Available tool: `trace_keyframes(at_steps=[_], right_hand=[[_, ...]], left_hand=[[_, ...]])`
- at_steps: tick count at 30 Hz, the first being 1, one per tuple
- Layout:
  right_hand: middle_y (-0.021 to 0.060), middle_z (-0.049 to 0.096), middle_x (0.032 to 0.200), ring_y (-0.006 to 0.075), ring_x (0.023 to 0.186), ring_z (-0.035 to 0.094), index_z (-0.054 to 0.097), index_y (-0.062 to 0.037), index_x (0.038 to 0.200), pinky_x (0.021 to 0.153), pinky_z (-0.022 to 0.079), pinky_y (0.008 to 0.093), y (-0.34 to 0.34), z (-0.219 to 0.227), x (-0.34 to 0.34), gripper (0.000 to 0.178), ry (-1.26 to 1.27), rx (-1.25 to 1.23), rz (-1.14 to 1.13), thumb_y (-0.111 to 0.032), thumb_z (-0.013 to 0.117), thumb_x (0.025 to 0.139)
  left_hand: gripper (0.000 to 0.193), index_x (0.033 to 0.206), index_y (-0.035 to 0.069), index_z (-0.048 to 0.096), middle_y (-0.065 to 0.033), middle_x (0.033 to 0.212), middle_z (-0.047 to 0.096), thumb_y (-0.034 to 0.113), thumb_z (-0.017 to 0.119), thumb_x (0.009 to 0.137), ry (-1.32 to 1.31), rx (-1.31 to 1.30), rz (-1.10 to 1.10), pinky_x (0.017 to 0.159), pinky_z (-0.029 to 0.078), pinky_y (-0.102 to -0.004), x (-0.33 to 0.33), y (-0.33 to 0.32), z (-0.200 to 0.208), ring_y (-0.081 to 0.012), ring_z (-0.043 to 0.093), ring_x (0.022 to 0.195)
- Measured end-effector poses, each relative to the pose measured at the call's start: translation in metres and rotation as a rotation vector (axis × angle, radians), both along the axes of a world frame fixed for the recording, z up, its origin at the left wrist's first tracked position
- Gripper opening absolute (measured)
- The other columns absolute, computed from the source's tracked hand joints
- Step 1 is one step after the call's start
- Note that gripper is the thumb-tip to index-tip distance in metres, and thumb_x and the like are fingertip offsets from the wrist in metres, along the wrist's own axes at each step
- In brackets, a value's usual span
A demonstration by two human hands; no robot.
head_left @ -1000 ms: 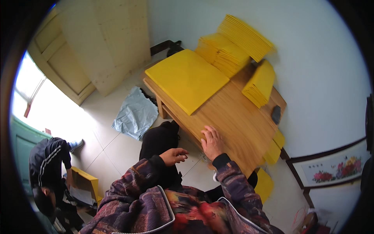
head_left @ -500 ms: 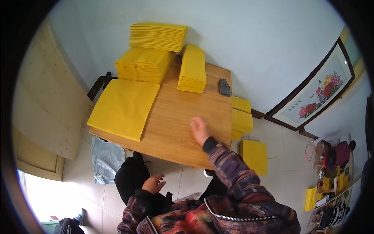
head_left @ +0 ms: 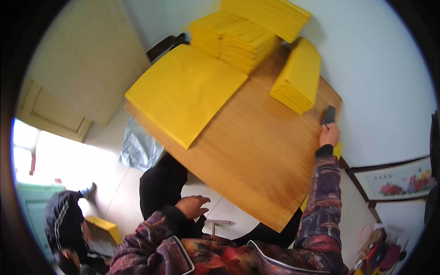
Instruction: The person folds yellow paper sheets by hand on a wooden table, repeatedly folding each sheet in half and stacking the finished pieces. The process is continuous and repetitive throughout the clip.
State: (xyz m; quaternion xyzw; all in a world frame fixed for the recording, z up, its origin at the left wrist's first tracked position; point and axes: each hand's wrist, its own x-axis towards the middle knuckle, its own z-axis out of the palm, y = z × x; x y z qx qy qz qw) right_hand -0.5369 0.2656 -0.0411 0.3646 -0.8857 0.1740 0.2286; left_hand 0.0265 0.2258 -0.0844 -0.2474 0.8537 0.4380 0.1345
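At the right edge of the wooden table [head_left: 256, 123], my right hand [head_left: 330, 135] is closed at the near end of a dark grey oblong block [head_left: 329, 114]. Its fingers curl against the block, and the rest sticks out beyond them. My left hand [head_left: 192, 207] hangs over my lap below the table's near edge, holding nothing, fingers loosely apart. Flat on the table's left side lies a pile of large yellow sheets [head_left: 183, 96]. Behind it rise piles of folded yellow paper [head_left: 233, 39]. A narrower folded yellow pile [head_left: 298, 75] lies nearer the block.
A silver-grey plastic bag [head_left: 140, 146] lies on the floor to the left. Another person [head_left: 66, 224] bends at the lower left beside a yellow-topped box [head_left: 101, 229]. A framed flower picture [head_left: 396, 178] leans at the right wall. More yellow paper [head_left: 338, 150] shows past the table's right edge.
My right hand has gone from above the table's middle to the grey block on the right. The view has turned, so the table appears tilted. My left hand stays near my lap.
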Motion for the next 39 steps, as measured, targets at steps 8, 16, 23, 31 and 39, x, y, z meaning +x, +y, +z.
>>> trace_keyframes(at_steps=[8, 16, 23, 31, 39], right_hand=[[0.0211, 0.059, 0.105, 0.0385, 0.105, 0.053, 0.055, 0.0013, 0.111, 0.092, 0.042, 0.042, 0.006, 0.021, 0.033, 0.038, -0.156, -0.02, 0.11, -0.013, 0.069, 0.079], [0.0118, 0.063, 0.099, 0.0315, 0.098, 0.057, 0.061, -0.0058, 0.083, 0.085, 0.045, 0.0405, -0.045, 0.032, 0.257, 0.007, -0.277, 0.068, 0.918, -0.006, 0.065, 0.078], [0.0099, 0.051, 0.127, 0.0291, 0.121, 0.047, 0.054, -0.0064, 0.117, 0.097, 0.04, 0.0398, -0.13, 0.06, 0.354, 0.044, -0.071, 0.342, 1.185, -0.007, 0.067, 0.076], [0.0108, 0.061, 0.115, 0.0309, 0.108, 0.056, 0.063, -0.0053, 0.097, 0.091, 0.045, 0.0386, -0.158, 0.062, 0.341, 0.022, -0.354, 0.334, 1.246, -0.004, 0.066, 0.076], [0.0122, 0.064, 0.108, 0.0304, 0.099, 0.059, 0.06, -0.0033, 0.088, 0.085, 0.048, 0.0353, -0.171, 0.069, 0.327, 0.012, -0.795, 0.37, 1.182, -0.005, 0.066, 0.078]], left_hand=[[0.03, 0.115, 0.006, 0.06, -0.0122, 0.098, 0.067, 0.025, 0.06, 0.091, 0.313, 0.261, -0.032, 0.079, 0.051, -0.0349, -0.017, -0.049, 0.055, -0.0238, 0.064, 0.088], [0.019, 0.094, -0.002, 0.059, -0.0013, 0.075, 0.059, 0.017, 0.057, 0.094, 0.939, 0.06, 0.925, 0.068, 0.047, -0.0226, -0.002, -0.188, 0.098, -0.0078, 0.059, 0.074], [0.014, 0.095, 0.003, 0.062, -0.0126, 0.1, 0.063, 0.004, 0.056, 0.083, 0.902, -0.525, 0.829, 0.082, 0.048, -0.0366, -0.009, -0.224, 0.068, -0.0333, 0.06, 0.095], [0.018, 0.1, 0.0, 0.065, -0.0136, 0.098, 0.065, 0.004, 0.057, 0.084, 0.76, -0.289, 0.599, 0.087, 0.047, -0.0351, -0.012, -0.236, 0.062, -0.0294, 0.06, 0.098], [0.016, 0.096, 0.0, 0.066, -0.0139, 0.094, 0.064, 0.006, 0.057, 0.085, 0.741, -0.272, 0.537, 0.085, 0.046, -0.036, -0.013, -0.245, 0.064, -0.0303, 0.058, 0.093]])
